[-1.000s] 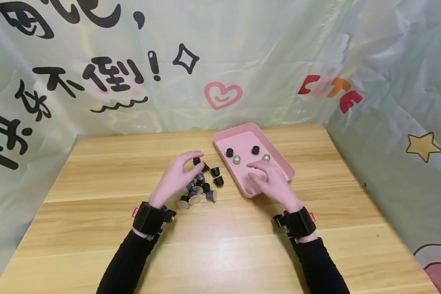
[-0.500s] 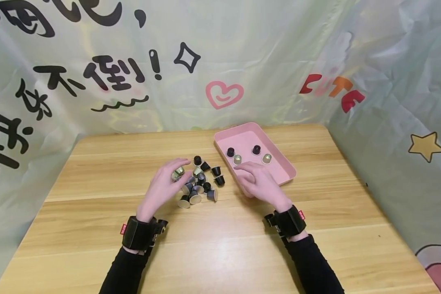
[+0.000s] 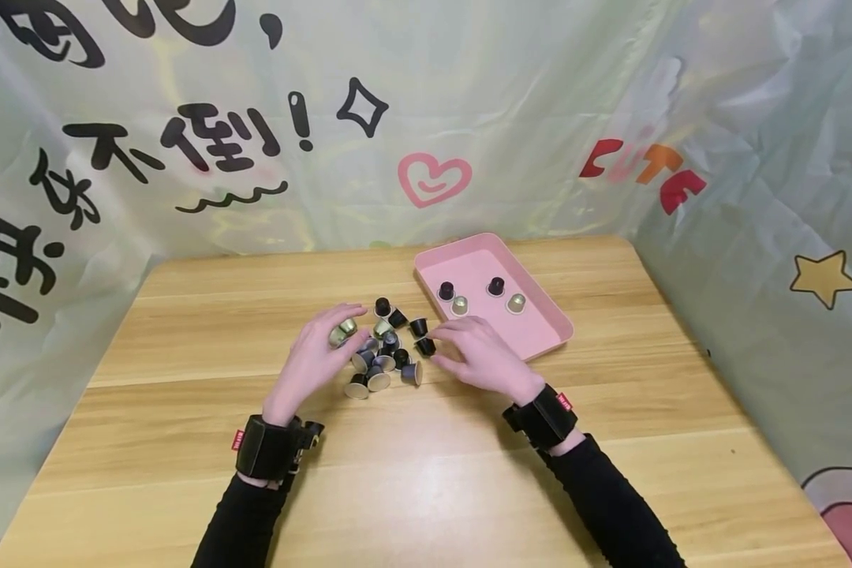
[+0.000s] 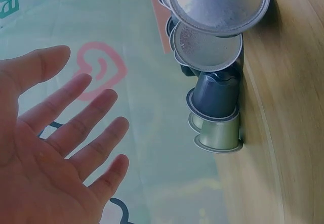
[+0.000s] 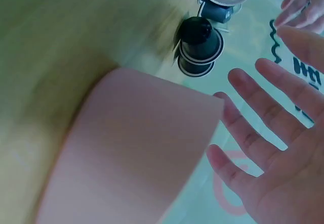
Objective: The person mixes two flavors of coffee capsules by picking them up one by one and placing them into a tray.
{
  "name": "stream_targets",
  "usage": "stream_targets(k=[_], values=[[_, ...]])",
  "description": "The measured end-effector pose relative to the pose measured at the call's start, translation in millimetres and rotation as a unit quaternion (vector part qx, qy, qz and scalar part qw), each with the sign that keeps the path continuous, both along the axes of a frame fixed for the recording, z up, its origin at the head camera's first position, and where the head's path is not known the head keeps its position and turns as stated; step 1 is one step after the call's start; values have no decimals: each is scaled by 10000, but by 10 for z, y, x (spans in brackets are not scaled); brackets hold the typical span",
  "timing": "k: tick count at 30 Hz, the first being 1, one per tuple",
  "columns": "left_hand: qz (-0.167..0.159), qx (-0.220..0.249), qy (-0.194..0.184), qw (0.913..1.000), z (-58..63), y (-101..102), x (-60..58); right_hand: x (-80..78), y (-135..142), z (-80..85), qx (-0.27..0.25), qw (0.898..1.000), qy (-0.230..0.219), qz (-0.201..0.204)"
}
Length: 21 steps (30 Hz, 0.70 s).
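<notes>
In the head view, several coffee capsules lie in a loose pile on the table, among them dark blue-grey ones (image 3: 411, 373) and black ones (image 3: 425, 347). My left hand (image 3: 307, 359) hovers at the pile's left side with fingers spread, and green capsules (image 3: 338, 337) show in the gap between thumb and fingers. The left wrist view shows that hand holding nothing, apart from the green capsule (image 4: 220, 134). My right hand (image 3: 484, 359) reaches to the pile's right side, fingertips right at two black capsules. Its fingers are extended and hold nothing in the right wrist view.
A pink tray (image 3: 532, 339) stands behind the right hand, holding two black capsules (image 3: 495, 286) and two pale gold ones (image 3: 516, 304) set rim-down. Its wall (image 5: 136, 143) fills much of the right wrist view. A printed cloth (image 3: 539, 118) hangs behind the table.
My left hand has drawn back left and toward me, uncovering green capsules. My right hand has moved left from over the tray to the black capsules.
</notes>
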State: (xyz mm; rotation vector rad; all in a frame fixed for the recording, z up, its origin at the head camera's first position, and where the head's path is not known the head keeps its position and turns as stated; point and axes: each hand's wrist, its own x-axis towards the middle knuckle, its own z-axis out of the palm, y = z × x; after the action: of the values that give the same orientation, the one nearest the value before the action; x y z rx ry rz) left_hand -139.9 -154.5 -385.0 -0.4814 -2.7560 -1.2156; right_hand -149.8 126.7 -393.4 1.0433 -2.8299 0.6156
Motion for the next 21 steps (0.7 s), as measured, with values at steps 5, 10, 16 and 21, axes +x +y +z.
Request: stream_targets(k=[5, 10, 16, 21], values=[[4, 54, -52, 10000, -4, -18, -4, -6, -69, 61, 324, 9993, 0, 180], [14, 11, -101, 9999, 10, -22, -4, -24, -117, 89, 624, 9978, -96, 193], [14, 16, -95, 10000, 5, -18, -9, -36, -166, 101, 860, 9959, -253, 109], [-46, 21, -29, 10000, -9, 1, -2, -38, -214, 65, 1008, 9944, -279, 128]])
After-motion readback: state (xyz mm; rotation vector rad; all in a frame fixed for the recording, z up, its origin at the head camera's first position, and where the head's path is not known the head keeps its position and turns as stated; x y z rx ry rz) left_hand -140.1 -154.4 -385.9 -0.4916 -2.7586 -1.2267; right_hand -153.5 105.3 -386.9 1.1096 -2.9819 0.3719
